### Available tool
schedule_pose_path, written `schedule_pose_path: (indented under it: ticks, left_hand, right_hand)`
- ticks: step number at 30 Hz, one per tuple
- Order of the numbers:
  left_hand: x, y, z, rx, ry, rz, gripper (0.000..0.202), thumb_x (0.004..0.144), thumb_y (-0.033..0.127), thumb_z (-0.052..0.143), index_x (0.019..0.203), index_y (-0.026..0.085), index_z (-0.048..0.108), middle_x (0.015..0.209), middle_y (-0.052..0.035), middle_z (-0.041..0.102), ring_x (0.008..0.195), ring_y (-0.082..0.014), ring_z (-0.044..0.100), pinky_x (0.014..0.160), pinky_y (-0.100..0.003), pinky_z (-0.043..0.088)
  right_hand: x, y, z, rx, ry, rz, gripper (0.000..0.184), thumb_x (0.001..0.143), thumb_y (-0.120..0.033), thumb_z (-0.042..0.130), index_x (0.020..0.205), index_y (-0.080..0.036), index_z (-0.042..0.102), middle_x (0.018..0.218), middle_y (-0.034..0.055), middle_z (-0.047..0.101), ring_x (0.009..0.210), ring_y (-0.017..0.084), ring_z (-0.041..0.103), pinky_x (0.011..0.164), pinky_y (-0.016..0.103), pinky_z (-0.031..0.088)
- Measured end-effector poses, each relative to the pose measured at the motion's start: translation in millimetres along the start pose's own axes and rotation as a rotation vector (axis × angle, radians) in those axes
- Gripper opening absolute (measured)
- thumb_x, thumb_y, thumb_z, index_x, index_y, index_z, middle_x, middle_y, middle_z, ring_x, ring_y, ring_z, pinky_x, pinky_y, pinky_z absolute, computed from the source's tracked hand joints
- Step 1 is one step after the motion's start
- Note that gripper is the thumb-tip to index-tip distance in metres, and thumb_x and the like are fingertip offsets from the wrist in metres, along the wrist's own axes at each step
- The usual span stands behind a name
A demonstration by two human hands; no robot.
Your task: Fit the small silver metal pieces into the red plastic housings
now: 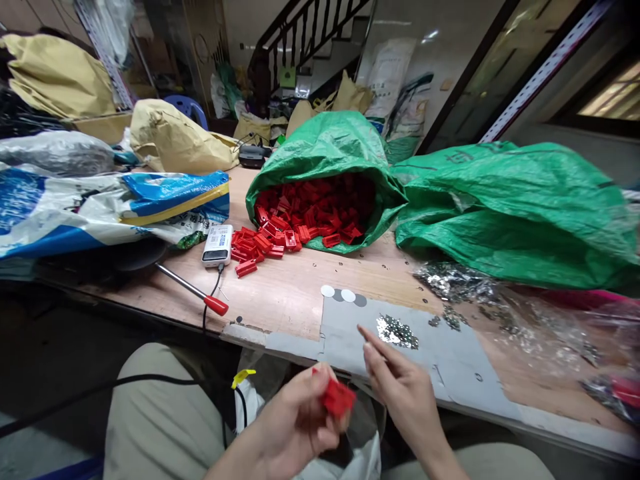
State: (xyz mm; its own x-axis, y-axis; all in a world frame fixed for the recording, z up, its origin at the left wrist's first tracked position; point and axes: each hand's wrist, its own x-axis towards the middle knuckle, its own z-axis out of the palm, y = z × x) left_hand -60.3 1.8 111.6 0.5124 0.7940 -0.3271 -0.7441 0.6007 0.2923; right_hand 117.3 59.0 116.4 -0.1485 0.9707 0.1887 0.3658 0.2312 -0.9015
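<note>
A white device (218, 240) with a dark display (215, 255) lies on the surface (295, 293), its black cable (215, 287) hanging past a metal lever (183, 282) with a red handle (216, 305). To the left sprawls a blue-and-white plastic sack (100, 210), a crumpled brown paper bag (175, 140) behind it. Farther back are a blue chair (193, 107), pale sacks (393, 70) against the wall (450, 40) and a staircase (325, 65) with a dark railing (277, 25)

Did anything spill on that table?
Maybe! Some red pieces lie in a loose heap on the table, just outside the open mouth of the middle green bag. That looks like a spill because the bag is full of matching pieces, though someone could have tipped them out deliberately.
</note>
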Motion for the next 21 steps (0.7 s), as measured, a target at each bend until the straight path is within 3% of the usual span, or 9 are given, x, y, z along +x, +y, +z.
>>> schedule_pose_path:
  ticks: [2,3,6,8,11,15,18,21]
  left_hand:
    - [0,-9,-12.8,0.487,-0.006,0.010,0.050,0.069,0.052,0.083,0.086,0.019,0.051,0.070,-0.0042,0.067,0.055,-0.0132,0.059,0.046,-0.019,0.042]
    - [2,-14,-20.6,0.755,0.053,0.011,0.050,0.065,0.049,0.085,0.087,0.019,0.052,0.071,-0.0038,0.069,0.058,-0.0163,0.062,0.051,-0.023,0.046]
    - [12,-28,-44.4,1.620,0.424,0.061,0.043,0.067,0.035,0.085,0.101,0.019,0.064,0.091,-0.0095,0.074,0.092,-0.0298,0.069,0.083,-0.039,0.051]
    - [18,-32,-56.6,1.891,0.562,-0.049,0.051,0.070,0.034,0.083,0.114,0.014,0.067,0.108,-0.0191,0.073,0.107,-0.0382,0.066,0.093,-0.048,0.048]
    - [19,-30,-63.1,1.953,0.521,-0.135,0.063,0.072,0.039,0.081,0.125,0.008,0.066,0.113,-0.0247,0.072,0.110,-0.0434,0.065,0.094,-0.052,0.049]
    - [8,-18,-50.3,1.716,0.342,0.072,0.050,0.076,0.034,0.075,0.124,0.024,0.069,0.103,-0.0099,0.078,0.093,-0.0324,0.073,0.086,-0.042,0.054]
    - [3,-9,-35.4,1.468,0.229,0.295,0.037,0.078,0.026,0.070,0.115,0.025,0.073,0.096,-0.0051,0.078,0.081,-0.0225,0.073,0.073,-0.029,0.055]
    - [7,2,-22.3,1.222,0.262,0.527,0.030,0.085,0.030,0.065,0.112,0.023,0.073,0.092,-0.0070,0.076,0.083,-0.0201,0.071,0.071,-0.025,0.055]
  right_hand:
    - [27,4,-4,-0.028,0.026,0.112,0.052,0.096,-0.046,0.055,0.136,-0.014,0.064,0.059,-0.0022,0.053,0.042,0.010,0.041,0.038,0.023,0.034]
    - [45,5,-4,-0.089,0.031,0.098,0.056,0.095,-0.048,0.055,0.137,-0.013,0.062,0.062,-0.0017,0.054,0.046,0.011,0.044,0.042,0.023,0.037]
    - [108,3,3,-0.445,0.025,-0.074,0.057,0.089,-0.043,0.062,0.138,-0.012,0.062,0.071,0.0017,0.063,0.064,0.016,0.059,0.062,0.026,0.048]
    - [150,1,15,-0.722,-0.016,-0.093,0.052,0.091,-0.031,0.057,0.141,-0.017,0.060,0.078,0.0041,0.071,0.072,0.020,0.064,0.070,0.028,0.049]
    - [203,-1,36,-0.819,-0.001,-0.100,0.050,0.092,-0.020,0.050,0.141,-0.026,0.060,0.103,0.0090,0.077,0.090,0.025,0.069,0.079,0.032,0.049]
    - [247,-1,49,-0.843,0.029,-0.070,0.037,0.088,-0.019,0.056,0.120,-0.023,0.073,0.105,0.0131,0.077,0.093,0.027,0.069,0.079,0.033,0.048]
    - [254,-3,43,-0.804,0.073,-0.034,0.019,0.086,-0.023,0.060,0.091,-0.015,0.077,0.089,0.0149,0.077,0.084,0.027,0.069,0.071,0.030,0.046]
    - [231,-11,31,-0.714,0.103,-0.039,0.021,0.085,-0.029,0.060,0.074,-0.015,0.070,0.074,0.0090,0.073,0.071,0.020,0.066,0.062,0.025,0.043]
